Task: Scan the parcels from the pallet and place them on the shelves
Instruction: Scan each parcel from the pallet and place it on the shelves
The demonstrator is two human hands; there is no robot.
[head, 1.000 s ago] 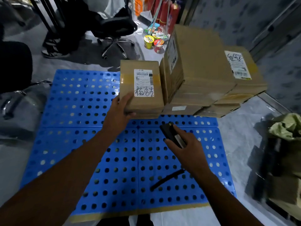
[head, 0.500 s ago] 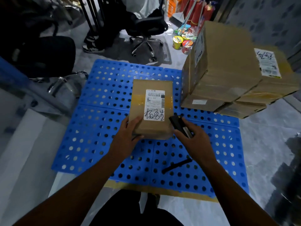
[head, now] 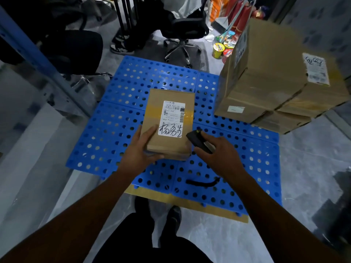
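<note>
My left hand (head: 141, 149) grips the near left corner of a small brown parcel (head: 169, 103) and holds it above the blue perforated pallet (head: 117, 130). A white label with a barcode and black handwriting faces up on the parcel. My right hand (head: 218, 154) holds a black handheld scanner (head: 197, 139) just right of the parcel's near edge, its tip pointing toward the label. A black wrist strap (head: 202, 183) hangs below the right hand. A stack of larger brown parcels (head: 275, 78) sits on the pallet's far right corner.
A blue shelf upright (head: 38, 59) slants along the left. Black office chairs (head: 182, 27) and a person's shoes stand behind the pallet. Cup noodles (head: 218, 50) and red bottles sit at the back. Flat cardboard (head: 190, 202) lies under the pallet's near edge, by my own feet.
My left hand has pulled the small parcel away from the stack and toward me over the pallet. My right hand with the scanner has come up beside its label. My view has shifted left.
</note>
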